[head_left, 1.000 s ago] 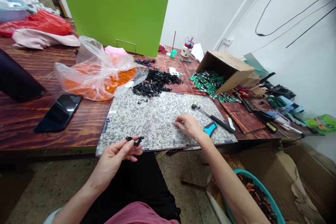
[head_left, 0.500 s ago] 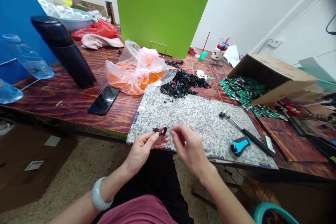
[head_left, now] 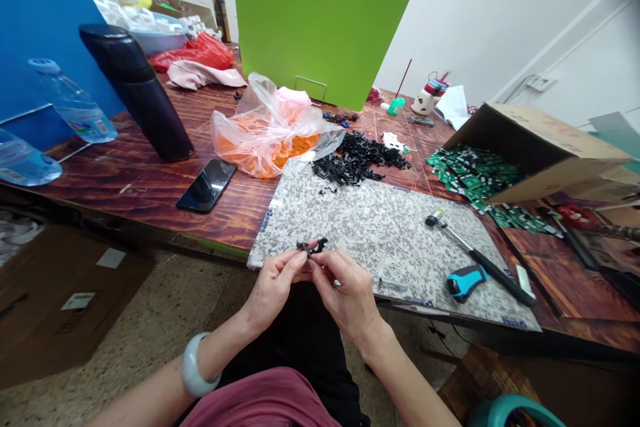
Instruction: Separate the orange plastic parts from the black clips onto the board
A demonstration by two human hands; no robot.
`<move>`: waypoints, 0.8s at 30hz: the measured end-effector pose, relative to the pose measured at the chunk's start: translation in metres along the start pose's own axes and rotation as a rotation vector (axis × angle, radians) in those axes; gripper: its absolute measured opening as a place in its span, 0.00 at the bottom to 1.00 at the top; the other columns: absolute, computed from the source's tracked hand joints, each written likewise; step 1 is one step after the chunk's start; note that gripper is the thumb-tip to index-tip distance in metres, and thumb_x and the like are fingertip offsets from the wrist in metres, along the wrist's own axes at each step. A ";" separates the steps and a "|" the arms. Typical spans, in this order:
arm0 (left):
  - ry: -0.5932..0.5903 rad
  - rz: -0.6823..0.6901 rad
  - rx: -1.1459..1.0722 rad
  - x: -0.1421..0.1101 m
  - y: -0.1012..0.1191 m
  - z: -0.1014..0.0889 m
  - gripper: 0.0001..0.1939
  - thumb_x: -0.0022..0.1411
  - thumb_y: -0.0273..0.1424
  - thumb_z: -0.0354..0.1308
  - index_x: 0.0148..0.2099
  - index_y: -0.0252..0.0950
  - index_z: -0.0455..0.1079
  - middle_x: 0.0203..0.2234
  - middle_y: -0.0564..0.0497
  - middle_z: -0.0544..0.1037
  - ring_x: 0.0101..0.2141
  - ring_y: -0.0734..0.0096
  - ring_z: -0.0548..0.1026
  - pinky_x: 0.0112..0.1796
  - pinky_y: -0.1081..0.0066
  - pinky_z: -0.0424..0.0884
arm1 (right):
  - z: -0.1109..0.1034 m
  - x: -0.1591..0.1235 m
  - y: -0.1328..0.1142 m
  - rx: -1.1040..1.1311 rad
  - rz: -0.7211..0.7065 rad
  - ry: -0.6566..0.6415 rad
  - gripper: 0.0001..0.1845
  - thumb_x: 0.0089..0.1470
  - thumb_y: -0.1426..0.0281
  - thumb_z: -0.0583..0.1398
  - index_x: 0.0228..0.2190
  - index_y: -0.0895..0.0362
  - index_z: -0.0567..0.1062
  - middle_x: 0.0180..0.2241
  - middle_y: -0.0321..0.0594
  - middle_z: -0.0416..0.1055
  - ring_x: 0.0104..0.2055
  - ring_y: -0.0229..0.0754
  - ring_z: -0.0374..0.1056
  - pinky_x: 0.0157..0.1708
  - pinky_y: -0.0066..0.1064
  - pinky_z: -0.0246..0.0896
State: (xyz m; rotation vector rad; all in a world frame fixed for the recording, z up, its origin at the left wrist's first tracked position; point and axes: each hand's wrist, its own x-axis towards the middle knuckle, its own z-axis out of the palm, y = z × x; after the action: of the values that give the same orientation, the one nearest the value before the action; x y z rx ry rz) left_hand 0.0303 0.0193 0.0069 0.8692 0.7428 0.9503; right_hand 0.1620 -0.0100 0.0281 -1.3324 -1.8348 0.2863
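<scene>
Between my hands, over the near edge of the speckled grey board (head_left: 360, 227), is a small black plastic part (head_left: 321, 244) with an uneven, curved outline. My left hand (head_left: 270, 287) pinches it between thumb and fingers. From the other side, the thumb and fingertips of my right hand (head_left: 350, 290) close on the same part; whether they hold anything smaller is hidden. A heap of similar black plastic parts (head_left: 355, 157) lies at the board's far edge, with a loose one (head_left: 327, 191) just in front of it.
A small mallet (head_left: 480, 259) and a blue-and-black tool handle (head_left: 466, 282) lie on the board's right side. Behind are a bag of orange pieces (head_left: 265, 140) and a tipped carton (head_left: 555, 147) spilling green pieces. A phone (head_left: 207, 185) and dark flask (head_left: 143, 100) are left.
My right hand has moved left, from apart to touching the black plastic part in my left hand. The camera view has shifted slightly.
</scene>
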 end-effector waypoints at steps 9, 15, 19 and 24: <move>0.066 0.015 0.077 0.002 0.000 0.007 0.16 0.56 0.41 0.61 0.32 0.31 0.77 0.24 0.52 0.79 0.30 0.66 0.77 0.41 0.65 0.74 | -0.002 0.000 -0.001 -0.017 -0.018 0.009 0.08 0.58 0.77 0.53 0.30 0.56 0.70 0.25 0.36 0.65 0.26 0.35 0.63 0.27 0.24 0.60; 0.074 0.040 0.112 0.003 0.000 0.008 0.16 0.57 0.41 0.60 0.33 0.32 0.78 0.23 0.53 0.78 0.28 0.69 0.76 0.40 0.68 0.75 | 0.000 -0.001 0.001 -0.019 -0.045 0.012 0.08 0.58 0.77 0.52 0.31 0.56 0.69 0.26 0.37 0.66 0.26 0.35 0.63 0.26 0.24 0.60; 0.081 0.041 0.155 0.003 0.000 0.008 0.17 0.58 0.41 0.59 0.35 0.32 0.79 0.27 0.51 0.80 0.29 0.67 0.77 0.40 0.67 0.74 | 0.000 -0.002 0.001 -0.024 -0.070 0.016 0.08 0.59 0.77 0.52 0.31 0.56 0.70 0.27 0.38 0.67 0.27 0.36 0.64 0.28 0.25 0.62; 0.110 0.058 0.235 0.003 0.002 0.007 0.16 0.59 0.40 0.58 0.35 0.32 0.79 0.27 0.50 0.80 0.32 0.64 0.77 0.40 0.67 0.74 | 0.000 -0.001 0.000 -0.020 -0.070 0.007 0.09 0.60 0.76 0.51 0.32 0.55 0.71 0.27 0.38 0.67 0.28 0.36 0.64 0.29 0.26 0.62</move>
State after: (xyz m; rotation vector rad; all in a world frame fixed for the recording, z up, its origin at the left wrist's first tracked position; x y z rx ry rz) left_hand 0.0367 0.0207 0.0116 1.0543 0.9417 0.9806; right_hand 0.1618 -0.0112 0.0274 -1.2778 -1.8788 0.2265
